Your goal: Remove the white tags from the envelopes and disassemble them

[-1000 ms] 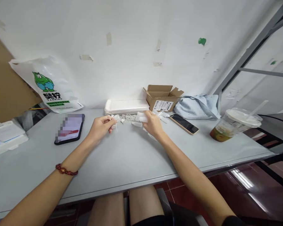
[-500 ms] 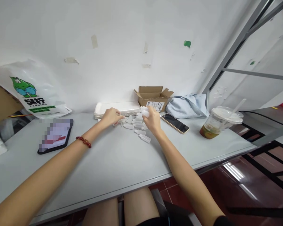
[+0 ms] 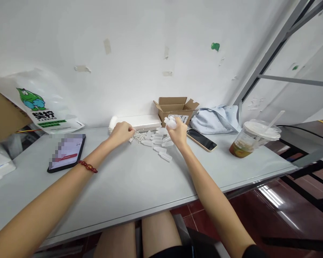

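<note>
Person seated at grey table [image 3: 140,186], both arms reached out. Right hand [image 3: 179,134] closed round a bunch of translucent plastic pieces [image 3: 170,122], ends poking out past the fingers on its left. Left hand [image 3: 122,132] curled, thumb and fingertips together, right at the edge of tangled white strings [image 3: 140,136]; can't tell from here if it has hold of any. Loose plastic pieces [image 3: 158,142] lie flat in a scatter between the hands, a few on the near side, lower left of the right hand. White stack [image 3: 142,120] just beyond the left hand. Cardboard box [image 3: 173,108], flaps up, directly behind the right hand. Tan-edged phone [image 3: 202,139] just right of that hand, light blue cloth [image 3: 215,120] past it, lidded cup [image 3: 249,139] farther right. Lit phone [image 3: 67,152] left of the left hand, printed white bag [image 3: 51,113] behind that phone. Red bead bracelet [image 3: 87,166] on left wrist.
</note>
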A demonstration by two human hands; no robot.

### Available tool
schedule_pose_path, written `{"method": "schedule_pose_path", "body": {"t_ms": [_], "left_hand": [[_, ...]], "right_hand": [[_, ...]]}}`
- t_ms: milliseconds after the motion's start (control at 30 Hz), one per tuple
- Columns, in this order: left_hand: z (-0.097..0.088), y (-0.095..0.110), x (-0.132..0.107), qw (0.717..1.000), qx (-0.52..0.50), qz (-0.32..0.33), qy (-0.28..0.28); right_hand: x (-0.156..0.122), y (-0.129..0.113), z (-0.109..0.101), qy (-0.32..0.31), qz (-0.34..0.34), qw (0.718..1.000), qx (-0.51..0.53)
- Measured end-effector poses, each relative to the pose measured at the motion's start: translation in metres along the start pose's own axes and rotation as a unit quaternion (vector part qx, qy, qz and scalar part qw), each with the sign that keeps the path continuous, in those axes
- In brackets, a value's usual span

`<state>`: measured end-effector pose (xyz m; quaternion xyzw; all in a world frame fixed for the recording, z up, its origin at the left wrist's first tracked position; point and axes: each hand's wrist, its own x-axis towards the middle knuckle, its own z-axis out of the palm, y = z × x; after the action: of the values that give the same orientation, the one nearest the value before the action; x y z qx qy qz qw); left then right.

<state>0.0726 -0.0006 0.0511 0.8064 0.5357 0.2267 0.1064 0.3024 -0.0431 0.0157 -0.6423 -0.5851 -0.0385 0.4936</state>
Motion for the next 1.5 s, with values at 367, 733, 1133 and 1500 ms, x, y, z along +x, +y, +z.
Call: {"method": "schedule_pose_path", "body": {"t_ms": [367, 733, 1133, 1500], "left_hand": [[0.018, 0.022, -0.034, 0.996, 0.045, 0.074, -0.007], [0.098, 0.052, -0.069, 0.967, -0.086, 0.224, 0.082], [0.108, 0.051, -0.050, 0.968, -0.095, 0.216, 0.081], [0.105, 0.049, -0.052, 0.973, -0.065, 0.214, 0.050]], "right_hand": [[-0.002, 0.003, 0.006, -0.147, -0.082, 0.986, -0.018], [-0.002, 0.003, -0.005, -0.270, -0.133, 0.949, -0.095], [-0.006, 0.006, -0.002, -0.284, -0.075, 0.956, 0.009], [0.013, 0.011, -0.020, -0.024, 0.108, 0.977, 0.184]]}}
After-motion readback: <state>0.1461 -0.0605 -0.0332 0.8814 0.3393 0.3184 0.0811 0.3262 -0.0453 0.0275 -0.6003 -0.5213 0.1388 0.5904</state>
